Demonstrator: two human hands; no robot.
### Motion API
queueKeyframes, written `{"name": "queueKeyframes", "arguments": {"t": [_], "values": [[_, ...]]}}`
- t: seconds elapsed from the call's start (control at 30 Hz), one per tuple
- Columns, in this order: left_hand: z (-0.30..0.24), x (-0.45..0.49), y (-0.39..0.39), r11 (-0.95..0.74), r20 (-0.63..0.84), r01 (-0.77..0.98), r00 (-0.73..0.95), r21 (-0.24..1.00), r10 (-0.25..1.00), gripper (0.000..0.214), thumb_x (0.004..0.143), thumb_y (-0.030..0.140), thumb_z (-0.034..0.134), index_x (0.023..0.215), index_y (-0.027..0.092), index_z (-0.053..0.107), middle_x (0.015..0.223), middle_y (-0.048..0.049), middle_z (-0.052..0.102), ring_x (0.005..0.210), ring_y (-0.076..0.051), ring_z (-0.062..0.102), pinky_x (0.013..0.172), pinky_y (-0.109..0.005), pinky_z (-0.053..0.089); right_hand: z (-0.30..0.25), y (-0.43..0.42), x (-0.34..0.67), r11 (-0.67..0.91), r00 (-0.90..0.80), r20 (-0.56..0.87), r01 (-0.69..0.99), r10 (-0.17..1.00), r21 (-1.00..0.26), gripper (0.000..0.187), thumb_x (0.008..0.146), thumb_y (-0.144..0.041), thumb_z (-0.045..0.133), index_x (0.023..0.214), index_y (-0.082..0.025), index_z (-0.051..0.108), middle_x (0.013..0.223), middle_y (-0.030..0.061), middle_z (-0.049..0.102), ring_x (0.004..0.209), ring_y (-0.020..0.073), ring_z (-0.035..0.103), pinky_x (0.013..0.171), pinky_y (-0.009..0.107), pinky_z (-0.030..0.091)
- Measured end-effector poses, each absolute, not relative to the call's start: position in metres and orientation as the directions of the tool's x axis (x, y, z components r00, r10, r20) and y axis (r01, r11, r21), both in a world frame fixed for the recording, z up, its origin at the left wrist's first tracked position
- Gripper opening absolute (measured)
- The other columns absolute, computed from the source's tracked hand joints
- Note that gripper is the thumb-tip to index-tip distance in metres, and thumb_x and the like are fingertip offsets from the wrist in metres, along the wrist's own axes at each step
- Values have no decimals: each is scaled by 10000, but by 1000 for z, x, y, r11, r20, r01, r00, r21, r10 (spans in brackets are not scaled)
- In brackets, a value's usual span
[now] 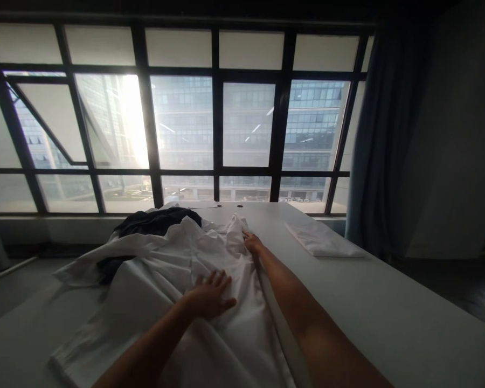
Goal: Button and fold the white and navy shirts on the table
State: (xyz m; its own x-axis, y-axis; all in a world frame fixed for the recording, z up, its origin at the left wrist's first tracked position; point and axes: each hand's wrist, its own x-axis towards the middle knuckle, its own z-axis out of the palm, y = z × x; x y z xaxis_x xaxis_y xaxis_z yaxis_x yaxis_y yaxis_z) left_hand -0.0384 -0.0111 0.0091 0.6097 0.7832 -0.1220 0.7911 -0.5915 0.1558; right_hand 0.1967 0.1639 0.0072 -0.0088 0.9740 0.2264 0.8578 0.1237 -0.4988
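Observation:
A white shirt (165, 269) lies spread and wrinkled over the table in front of me. My left hand (210, 295) rests palm down on its middle, fingers spread, holding nothing. Farther off, my right hand (253, 242) is at the shirt's right edge, its fingers closed on the cloth beside a raised fold. The fingertips are partly hidden there. Dark cloth (159, 221) lies bunched against the shirt's far left side, and part of it shows under the white fabric.
A flat, folded white piece in what looks like a clear bag (323, 241) lies on the white table (347, 307) at the right. Beyond the table stand large windows (246, 124), one tilted open at the left. A dark curtain (382, 145) hangs at the right.

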Motion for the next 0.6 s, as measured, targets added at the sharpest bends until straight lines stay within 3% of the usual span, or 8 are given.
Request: {"name": "queueKeyframes", "arguments": {"t": [0.17, 0.23, 0.4, 0.47, 0.53, 0.6], "values": [[18, -27, -31, -677, -140, 712, 702, 189, 699, 817, 879, 674, 447, 1556, 254, 265, 1613, -151, 159, 1472, -419, 120, 1091, -701, 213, 14, 180, 196, 72, 91, 249, 814, 964, -576, 420, 857, -314, 568, 1236, -162, 663, 1130, 116, 713, 1010, 268, 674, 861, 333, 514], [21, -23, -34, -682, -135, 706, 707, 191, 695, 825, 867, 677, 463, 1552, 254, 279, 1612, -141, 175, 1471, -414, 138, 1099, -682, 227, 21, 179, 203, 62, 143, 300, 812, 943, -581, 376, 834, -257, 552, 1169, -155, 688, 1082, 122, 716, 1016, 281, 660, 896, 353, 502], [22, -14, -40, -587, -126, 792, 607, 165, 784, 742, 913, 655, 398, 1537, 264, 316, 1617, -123, 172, 1473, -415, 125, 1098, -679, 224, 51, 155, 250, 40, 331, 535, 823, 777, -567, 511, 880, -170, 291, 1332, -76, 511, 1386, 194, 494, 1265, 259, 471, 1096, 360, 333], [17, -6, -41, -553, -98, 818, 570, 159, 816, 712, 935, 635, 360, 1533, 249, 328, 1618, -131, 175, 1472, -424, 112, 1099, -685, 207, 61, 133, 285, 12, 425, 642, 828, 638, -560, 506, 855, -176, 316, 1313, -72, 503, 1341, 202, 512, 1229, 259, 486, 1072, 347, 351], [11, 4, -42, -524, -75, 839, 537, 146, 840, 690, 946, 626, 334, 1525, 251, 342, 1618, -137, 185, 1468, -438, 119, 1082, -694, 221, 63, 105, 322, -69, 519, 657, 810, 547, -582, 528, 829, -190, 368, 1334, -82, 475, 1278, 194, 556, 1185, 279, 516, 1033, 369, 384], [5, 17, -41, -523, -56, 842, 533, 136, 844, 651, 951, 611, 338, 1496, 260, 391, 1601, -152, 244, 1455, -446, 174, 1056, -691, 265, 60, 75, 355, -165, 566, 561, 778, 604, -607, 529, 830, -215, 424, 1347, -113, 476, 1160, 163, 630, 1100, 293, 575, 964, 390, 433]]}}
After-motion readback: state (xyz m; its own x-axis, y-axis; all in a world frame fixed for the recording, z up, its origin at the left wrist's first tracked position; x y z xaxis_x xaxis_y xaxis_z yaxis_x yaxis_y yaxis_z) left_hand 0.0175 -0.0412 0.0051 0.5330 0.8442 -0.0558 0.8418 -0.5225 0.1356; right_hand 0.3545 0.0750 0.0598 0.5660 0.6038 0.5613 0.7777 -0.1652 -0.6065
